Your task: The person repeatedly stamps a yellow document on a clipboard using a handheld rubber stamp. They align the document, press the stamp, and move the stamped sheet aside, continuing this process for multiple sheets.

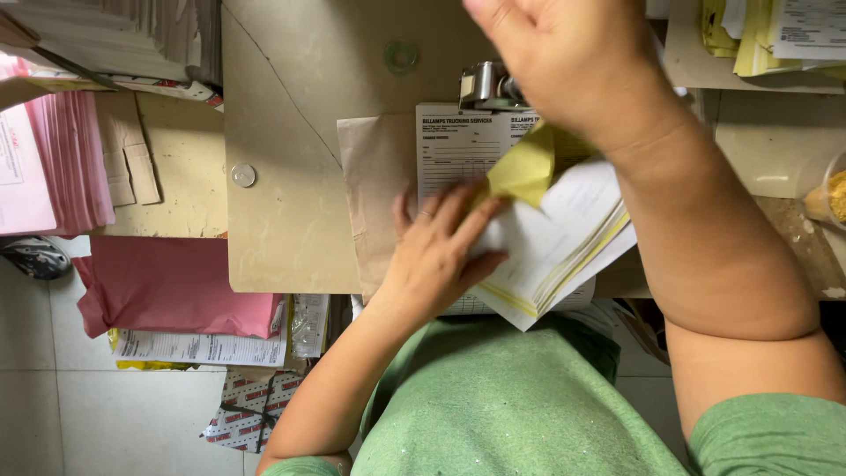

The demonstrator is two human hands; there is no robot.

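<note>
The left hand [441, 251] lies flat with fingers spread, pressing on a fanned stack of white and yellow printed form sheets [551, 251] that rests on a brown paper sheet [374, 185] at the near edge of the beige work board [291, 132]. The right hand [564, 62] is raised above the stack's far end; its grip cannot be told. A folded-up yellow sheet [524, 167] stands beneath it. Beyond the stack sits a metal stapler [485, 86]. Left of the board lie pink paper stacks [62, 159].
</note>
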